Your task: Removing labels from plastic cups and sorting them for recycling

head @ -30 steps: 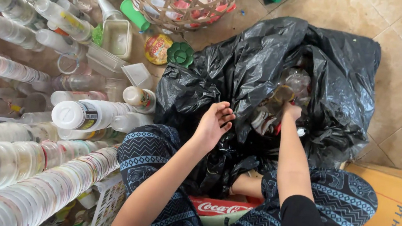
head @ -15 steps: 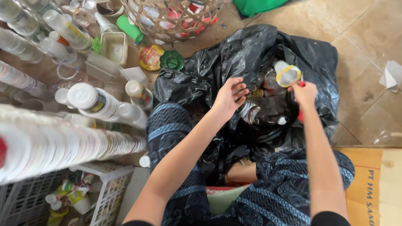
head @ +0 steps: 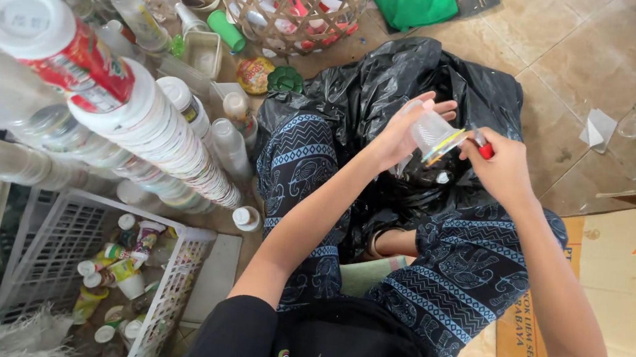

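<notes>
Your left hand [head: 400, 136] grips a clear plastic cup [head: 431, 132] just above frame centre, fingers curled round its wall, cup tipped on its side. Your right hand [head: 502, 168] is closed on a small red-handled tool [head: 483, 146], its tip right at the cup's foil-lidded mouth — what kind of tool, can't tell at this size. Both hands sit over the open black plastic bag [head: 359, 88], between your knees in patterned trousers [head: 449, 279].

Risks, as I judge them: the cup wall is thin, so a hard squeeze could buckle it and let it pop out into the bag. The tool tip works close to your left fingers; a slip off the lid would run toward them. Any leftover liquid could spill onto your lap since the cup lies sideways.

Room: tight on the left. Long stacks of nested cups [head: 157, 138] slant across the upper left, loose bottles [head: 231, 146] just beside your left knee, a white crate [head: 173, 281] at lower left — a wide left elbow swing could topple the stacks. Woven basket [head: 288, 10] sits top centre beyond the bag. The right side is freer — tiled floor [head: 573, 71] in the upper right, flat cardboard [head: 625, 258] at the right edge.
</notes>
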